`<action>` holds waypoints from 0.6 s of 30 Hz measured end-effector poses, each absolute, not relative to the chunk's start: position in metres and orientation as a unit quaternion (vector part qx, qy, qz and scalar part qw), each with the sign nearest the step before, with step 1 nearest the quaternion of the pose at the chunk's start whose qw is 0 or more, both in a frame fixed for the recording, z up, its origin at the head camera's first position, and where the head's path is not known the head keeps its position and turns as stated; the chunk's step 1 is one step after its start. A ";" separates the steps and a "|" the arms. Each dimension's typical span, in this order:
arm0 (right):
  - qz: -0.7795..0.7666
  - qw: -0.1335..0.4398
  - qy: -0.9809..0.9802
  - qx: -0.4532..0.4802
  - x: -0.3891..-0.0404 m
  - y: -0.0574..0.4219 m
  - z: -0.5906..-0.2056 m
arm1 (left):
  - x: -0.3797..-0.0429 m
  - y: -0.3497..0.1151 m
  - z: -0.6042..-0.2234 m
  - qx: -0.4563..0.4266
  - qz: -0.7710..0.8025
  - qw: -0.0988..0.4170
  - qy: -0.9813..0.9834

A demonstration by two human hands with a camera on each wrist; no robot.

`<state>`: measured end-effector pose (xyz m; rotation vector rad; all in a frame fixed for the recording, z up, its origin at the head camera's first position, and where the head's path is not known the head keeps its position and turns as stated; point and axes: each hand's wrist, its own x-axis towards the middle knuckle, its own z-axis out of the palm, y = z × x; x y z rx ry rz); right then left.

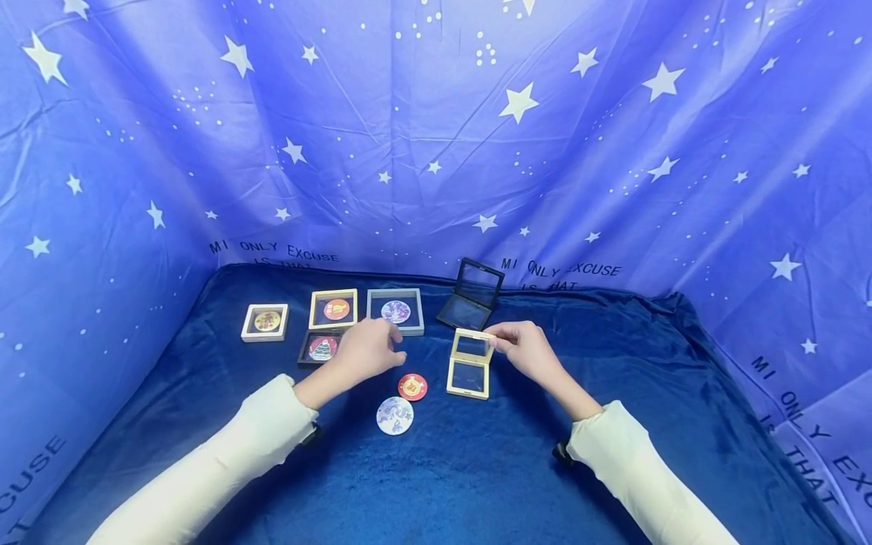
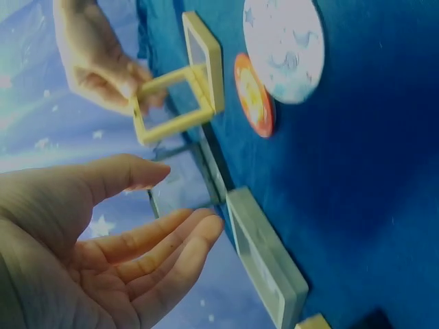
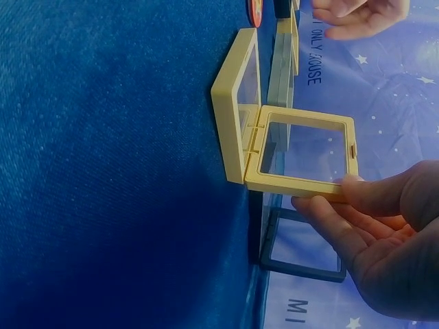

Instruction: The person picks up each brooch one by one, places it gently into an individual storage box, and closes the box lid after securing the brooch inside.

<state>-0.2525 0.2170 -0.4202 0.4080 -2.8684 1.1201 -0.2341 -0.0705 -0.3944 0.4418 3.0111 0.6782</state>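
A: Lettering?
B: Backdrop (image 1: pixel 432 98) prints "MI ONLY EXCUSE" over "IS THAT", repeated. Marks on the red disc (image 1: pixel 412 387) and white disc (image 1: pixel 394 415) too small to read.
A: Hands?
B: Both forearms reach in from the near corners. Right hand (image 1: pixel 527 350): grip closed, thumb against fingers, pinching the lid (image 3: pixel 295 188) of the cream case (image 1: pixel 468 362) at its upper right corner. Left hand (image 1: pixel 371 350): grip empty, fingers loosely bent, thumb well apart, hovering in front of the grey case (image 1: pixel 395 292).
A: Cream case, position and axis?
B: On the counter (image 1: pixel 409 484), right of both discs, before the open black case (image 1: pixel 465 310). Base flat, lid raised from the far-side hinge; unfolded long axis runs near to far.
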 end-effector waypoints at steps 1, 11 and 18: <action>0.361 0.018 -0.923 0.131 -0.253 0.217 -0.420 | -0.233 -0.067 -0.396 0.145 0.215 0.015 0.966; 0.367 0.016 -0.922 0.126 -0.251 0.216 -0.419 | -0.229 -0.046 -0.411 0.141 0.189 0.073 0.969; 0.370 0.015 -0.921 0.124 -0.251 0.216 -0.418 | -0.227 -0.041 -0.416 0.166 0.178 0.096 0.965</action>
